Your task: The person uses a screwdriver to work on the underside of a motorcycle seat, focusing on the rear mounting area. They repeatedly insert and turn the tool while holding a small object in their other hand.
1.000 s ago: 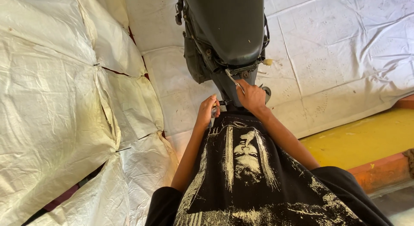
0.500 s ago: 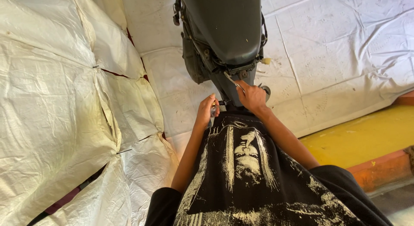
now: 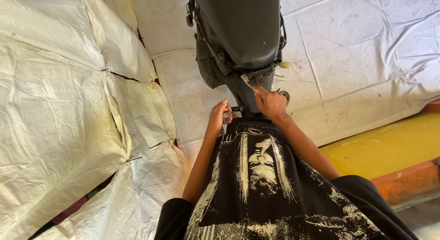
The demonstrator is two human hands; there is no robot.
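Right hand [image 3: 271, 104] — fingers pinching a slim metal tool [image 3: 249, 83], tip set against the black scooter tail [image 3: 240, 33] underside. Left hand [image 3: 217, 118] — curled around a small metal part [image 3: 226, 115], just below the scooter's tail, above white tarpaulin [image 3: 68, 107].

A dark grey scooter body [image 3: 238, 33] is shown against creased white woven sheeting [image 3: 59, 107]. A black T-shirt [image 3: 266, 185] is printed in cream. A yellow floor strip [image 3: 385, 146] is edged orange.
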